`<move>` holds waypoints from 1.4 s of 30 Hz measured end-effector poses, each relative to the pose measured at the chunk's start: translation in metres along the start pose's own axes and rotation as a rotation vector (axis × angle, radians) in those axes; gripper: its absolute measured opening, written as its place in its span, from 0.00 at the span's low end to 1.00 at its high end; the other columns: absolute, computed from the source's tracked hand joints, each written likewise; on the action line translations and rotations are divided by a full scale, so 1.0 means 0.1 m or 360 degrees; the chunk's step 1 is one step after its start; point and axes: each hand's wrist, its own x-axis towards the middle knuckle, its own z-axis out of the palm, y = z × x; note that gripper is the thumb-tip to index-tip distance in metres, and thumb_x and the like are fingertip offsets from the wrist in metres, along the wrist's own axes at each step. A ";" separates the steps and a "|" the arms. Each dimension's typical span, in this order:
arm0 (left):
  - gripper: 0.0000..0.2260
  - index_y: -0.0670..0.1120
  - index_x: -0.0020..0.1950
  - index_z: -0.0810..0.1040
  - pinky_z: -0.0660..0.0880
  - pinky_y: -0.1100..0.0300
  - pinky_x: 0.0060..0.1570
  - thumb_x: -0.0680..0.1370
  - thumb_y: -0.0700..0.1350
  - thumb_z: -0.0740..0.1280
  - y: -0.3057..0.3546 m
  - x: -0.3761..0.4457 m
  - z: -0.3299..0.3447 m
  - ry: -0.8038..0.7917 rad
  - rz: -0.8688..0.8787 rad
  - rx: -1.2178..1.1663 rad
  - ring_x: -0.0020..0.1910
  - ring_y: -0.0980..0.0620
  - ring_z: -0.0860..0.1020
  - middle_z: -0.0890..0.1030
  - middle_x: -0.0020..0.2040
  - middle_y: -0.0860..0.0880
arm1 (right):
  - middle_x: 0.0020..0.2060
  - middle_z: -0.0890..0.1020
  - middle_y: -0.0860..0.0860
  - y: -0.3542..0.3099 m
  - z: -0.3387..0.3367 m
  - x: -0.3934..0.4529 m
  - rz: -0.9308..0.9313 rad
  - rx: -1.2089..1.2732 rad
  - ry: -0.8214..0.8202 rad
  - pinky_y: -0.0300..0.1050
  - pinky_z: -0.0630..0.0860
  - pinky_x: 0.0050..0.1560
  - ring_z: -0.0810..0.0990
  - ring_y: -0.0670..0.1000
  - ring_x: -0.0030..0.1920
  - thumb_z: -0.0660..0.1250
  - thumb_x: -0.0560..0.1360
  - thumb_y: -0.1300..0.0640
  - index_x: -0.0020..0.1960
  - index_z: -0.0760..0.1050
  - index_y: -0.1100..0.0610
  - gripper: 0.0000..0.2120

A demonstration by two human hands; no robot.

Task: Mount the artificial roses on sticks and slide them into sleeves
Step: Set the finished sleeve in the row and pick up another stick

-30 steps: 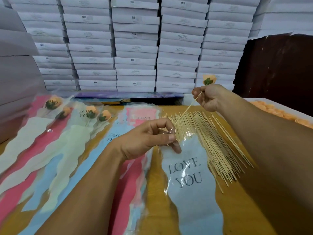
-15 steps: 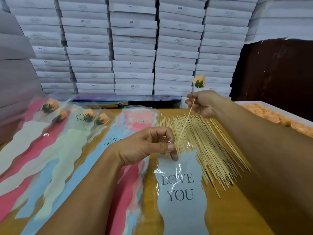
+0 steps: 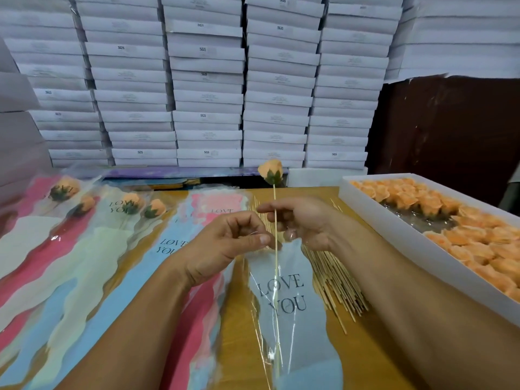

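A: Where's the rose?

B: Orange rose (image 3: pixel 270 171) sits on top of a thin stick (image 3: pixel 276 249), upright, head above both my hands. The stick's lower part runs down inside the clear sleeve printed LOVE YOU (image 3: pixel 284 299), which lies on the yellow table (image 3: pixel 365 358).

A: Fingers?

B: My right hand (image 3: pixel 302 220) pinches the stick below the bloom, fingers curled round it. My left hand (image 3: pixel 225 246) pinches the sleeve's top edge, thumb against fingertips, just beside the stick.

A: Around it?

B: Pile of bare sticks (image 3: pixel 332 271) just right of the sleeve, partly under my right hand. White tray (image 3: pixel 394 229) of loose orange roses at far right. Left side, finished sleeved roses (image 3: pixel 132 202) lie overlapping in pink, blue and pale sleeves. Stacked white boxes (image 3: pixel 205 97) behind the table.
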 end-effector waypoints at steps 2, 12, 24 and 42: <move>0.08 0.36 0.47 0.78 0.76 0.61 0.56 0.76 0.41 0.71 -0.01 0.01 0.00 0.0049 0.0026 -0.0017 0.54 0.46 0.83 0.85 0.51 0.41 | 0.38 0.83 0.51 0.08 0.01 -0.06 -0.0058 0.0036 -0.0025 0.47 0.72 0.50 0.75 0.52 0.43 0.69 0.77 0.58 0.49 0.86 0.60 0.08; 0.03 0.50 0.42 0.83 0.76 0.59 0.54 0.71 0.46 0.76 0.03 0.01 0.05 0.0026 0.0024 -0.0132 0.51 0.47 0.83 0.85 0.48 0.42 | 0.40 0.85 0.54 0.12 -0.20 -0.19 -0.0102 0.0154 -0.0177 0.46 0.77 0.44 0.82 0.48 0.37 0.59 0.77 0.33 0.55 0.85 0.57 0.30; 0.03 0.49 0.41 0.83 0.76 0.59 0.55 0.71 0.43 0.75 0.04 -0.01 0.08 -0.0025 -0.0009 -0.0151 0.50 0.48 0.83 0.85 0.46 0.45 | 0.41 0.86 0.53 0.23 -0.26 -0.16 -0.0198 0.0400 -0.0245 0.41 0.82 0.41 0.85 0.47 0.41 0.71 0.74 0.52 0.45 0.87 0.60 0.11; 0.05 0.42 0.43 0.80 0.76 0.62 0.49 0.71 0.41 0.75 -0.01 0.03 0.09 0.0014 -0.0006 -0.0187 0.43 0.53 0.81 0.83 0.41 0.47 | 0.45 0.86 0.55 0.23 -0.20 -0.14 -0.0479 0.0664 -0.0034 0.50 0.83 0.41 0.85 0.53 0.40 0.70 0.75 0.56 0.62 0.77 0.58 0.16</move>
